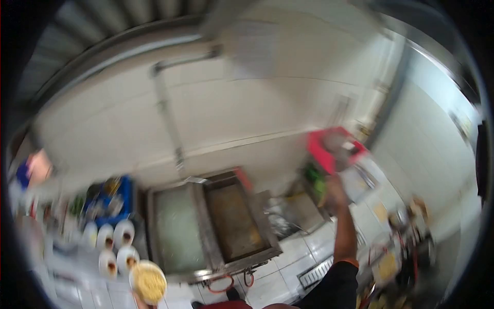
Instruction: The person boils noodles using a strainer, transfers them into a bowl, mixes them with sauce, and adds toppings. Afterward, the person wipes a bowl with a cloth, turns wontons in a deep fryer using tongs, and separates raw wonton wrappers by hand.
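Observation:
At the lower left, my left hand (pixel 141 303) holds a white bowl (pixel 150 282) filled with yellow, crumbly or noodle-like food. Several white cups (pixel 124 234) with brown contents stand just above and left of the bowl. My right arm stretches forward to the right, and my right hand (pixel 335 194) is blurred by motion, so its fingers cannot be made out. It is near a pink-red container (pixel 321 150) and something green (pixel 318 184). Whether it touches or holds anything is hidden by the blur.
Two metal basins, one with pale cloudy liquid (pixel 177 232) and one with brownish liquid (pixel 234 221), stand at centre. A blue crate (pixel 126 198) sits left of them. A floor drain (pixel 316 273) lies lower right, with cluttered cookware (pixel 399 219) beyond. A pipe (pixel 167 113) runs down the wall.

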The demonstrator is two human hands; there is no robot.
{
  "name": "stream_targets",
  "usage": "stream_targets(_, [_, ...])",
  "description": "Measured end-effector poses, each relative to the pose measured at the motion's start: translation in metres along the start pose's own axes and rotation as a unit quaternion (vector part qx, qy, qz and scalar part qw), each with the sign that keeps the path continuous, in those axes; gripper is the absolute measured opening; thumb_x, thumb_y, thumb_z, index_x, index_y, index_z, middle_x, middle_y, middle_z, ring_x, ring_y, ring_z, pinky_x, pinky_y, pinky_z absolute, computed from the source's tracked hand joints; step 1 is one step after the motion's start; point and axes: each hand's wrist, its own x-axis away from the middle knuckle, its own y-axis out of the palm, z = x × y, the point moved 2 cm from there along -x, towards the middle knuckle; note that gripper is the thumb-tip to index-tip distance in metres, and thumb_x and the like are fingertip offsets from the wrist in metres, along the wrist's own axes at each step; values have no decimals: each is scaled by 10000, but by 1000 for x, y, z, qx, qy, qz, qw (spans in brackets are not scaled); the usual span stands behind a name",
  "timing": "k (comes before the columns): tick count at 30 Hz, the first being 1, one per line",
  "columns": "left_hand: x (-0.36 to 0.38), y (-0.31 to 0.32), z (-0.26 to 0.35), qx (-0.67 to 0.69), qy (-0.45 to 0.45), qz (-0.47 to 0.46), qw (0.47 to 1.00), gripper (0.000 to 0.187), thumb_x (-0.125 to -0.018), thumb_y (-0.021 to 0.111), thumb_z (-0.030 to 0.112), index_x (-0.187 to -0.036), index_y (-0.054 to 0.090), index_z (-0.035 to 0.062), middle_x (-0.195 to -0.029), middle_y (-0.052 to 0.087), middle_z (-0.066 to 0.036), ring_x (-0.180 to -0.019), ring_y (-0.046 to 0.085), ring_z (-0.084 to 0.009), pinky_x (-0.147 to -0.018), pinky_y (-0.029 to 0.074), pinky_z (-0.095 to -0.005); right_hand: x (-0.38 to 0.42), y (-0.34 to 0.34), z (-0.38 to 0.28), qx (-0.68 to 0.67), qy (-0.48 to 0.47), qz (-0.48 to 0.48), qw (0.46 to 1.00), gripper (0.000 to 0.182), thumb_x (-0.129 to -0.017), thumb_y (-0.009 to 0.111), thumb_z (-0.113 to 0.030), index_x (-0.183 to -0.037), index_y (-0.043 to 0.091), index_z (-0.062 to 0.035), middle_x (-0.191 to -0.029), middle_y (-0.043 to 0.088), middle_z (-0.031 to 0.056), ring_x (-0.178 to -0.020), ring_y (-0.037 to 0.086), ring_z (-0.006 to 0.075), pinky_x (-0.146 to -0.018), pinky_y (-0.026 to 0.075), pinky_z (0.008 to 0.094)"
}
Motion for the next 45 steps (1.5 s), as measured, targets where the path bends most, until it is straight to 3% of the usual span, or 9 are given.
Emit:
stream_targets(1, [16, 20, 15, -56, -10, 86, 995, 824, -947, 289, 682, -1500, 266, 71, -1501, 375, -160, -1355, 414, -312, -1119, 358, -471, 14, 17, -35, -302, 276, -75, 910, 207, -902, 520, -257, -760, 516, -107, -693, 498, 34, -594, 493, 202, -558, 412, 379])
stream_targets(14, [165, -40, 82, -11, 168, 474, 864, 904, -886, 89, 772, -1491, 312, 138, -1485, 424, -94, -1372, 389, -284, -1111, 278, -528, -92, 244, 70, -105, -28, -63, 992, 329, -970, 462, -378, -893, 589, -84, -721, 517, 33, -625, 481, 177, -608, 426, 335])
stream_targets(17, [209, -69, 75, 27, 206, 516, 831, 874, -896, 93, 766, -1496, 312, 170, -1484, 431, -74, -1373, 385, -274, -1117, 260, -517, 44, 333, -23, -174, -148, -1, 974, 333, -969, 468, -360, -979, 619, -64, -752, 548, 32, -649, 498, 149, -611, 426, 302])
stream_targets(22, [288, -118, 66, 58, 197, 636, 744, 874, -881, 134, 797, -1472, 359, 194, -1457, 464, -49, -1315, 443, -253, -1070, 321, -446, 342, 511, -197, -336, -126, -370, 857, 239, -947, 576, -182, -1115, 575, -12, -1023, 622, 78, -856, 626, 177, -777, 528, 317])
stream_targets(26, [361, -181, 54, 54, 212, 656, 722, 883, -883, 149, 794, -1489, 341, 181, -1483, 440, -32, -1353, 413, -253, -1083, 347, -399, 549, 582, -379, -286, -368, -576, 672, 97, -911, 579, -67, -922, 641, 8, -862, 672, 143, -850, 663, 275, -767, 511, 374])
stream_targets(32, [449, -282, 58, 15, 331, 627, 705, 855, -927, 159, 722, -1496, 296, 98, -1488, 420, -92, -1334, 444, -265, -1122, 332, -421, 724, 819, -480, 5, -680, -470, 563, 200, -916, 529, -208, -872, 660, -63, -986, 645, 183, -927, 593, 366, -836, 476, 461])
stream_targets(39, [460, -365, 136, 50, 328, 627, 705, 849, -934, 193, 712, -1499, 272, 83, -1485, 419, -106, -1341, 434, -275, -1115, 343, -411, 735, 1044, -474, 175, -592, -307, 724, 250, -920, 517, -215, -976, 695, -48, -1124, 631, 142, -1084, 572, 323, -882, 467, 488])
stream_targets(43, [438, -421, 172, 100, 293, 646, 698, 861, -939, 195, 710, -1503, 257, 63, -1505, 390, -97, -1369, 391, -265, -1140, 290, -397, 741, 1048, -513, 431, -623, -311, 574, 292, -928, 518, -237, -1079, 688, -52, -1224, 596, 137, -1120, 551, 314, -897, 420, 415])
stream_targets(45, [426, -469, 180, 108, 285, 637, 708, 875, -936, 202, 716, -1502, 257, 51, -1517, 369, -94, -1373, 381, -263, -1148, 272, -399, 735, 1078, -495, 422, -589, -266, 636, 281, -926, 519, -227, -1083, 701, -81, -1195, 612, 126, -1125, 536, 315, -897, 412, 414])
